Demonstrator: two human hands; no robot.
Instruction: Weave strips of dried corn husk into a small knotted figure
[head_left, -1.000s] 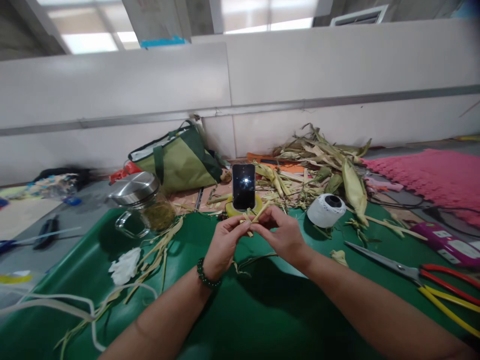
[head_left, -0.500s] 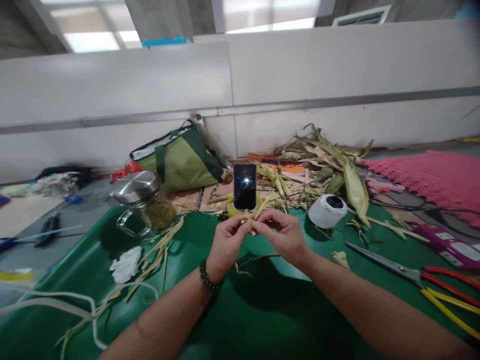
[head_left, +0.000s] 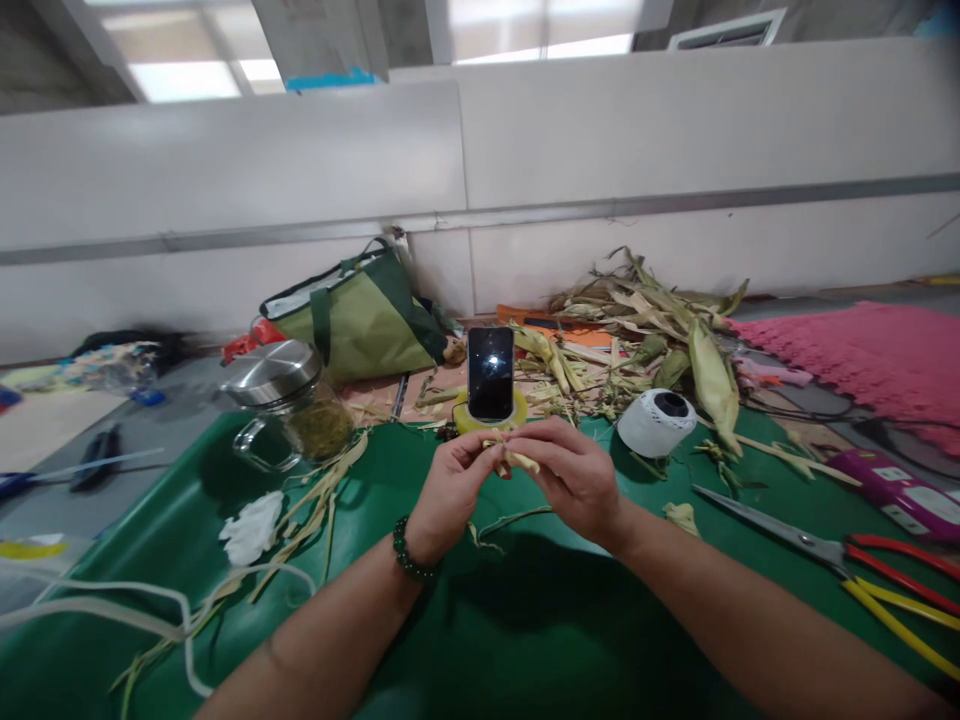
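Note:
Between my two hands, over the green mat (head_left: pixel 525 640), is a small folded piece of pale corn husk (head_left: pixel 519 461). My left hand (head_left: pixel 459 475) pinches its left side between thumb and fingers. Closed around its right side, my right hand (head_left: pixel 574 470) has its fingers bent over the strip and partly hides it. A phone (head_left: pixel 490 375) stands upright just beyond the hands, propped at a yellow tape roll (head_left: pixel 517 412). On the mat below the hands lies a thin dried strand (head_left: pixel 517 518).
Scissors (head_left: pixel 802 540) with red and yellow handles lie at right, near a white spool (head_left: pixel 656 423) and a purple device (head_left: pixel 896 492). Corn husks (head_left: pixel 637 300) are heaped behind. A glass jar (head_left: pixel 300 420), crumpled tissue (head_left: pixel 252 530), husk strips (head_left: pixel 322 490) and green bag (head_left: pixel 367 320) are at left.
My right hand has turned over the husk, its fingers now further forward. The strip end that pointed up to the right is now folded down toward me. My left hand keeps its pinch.

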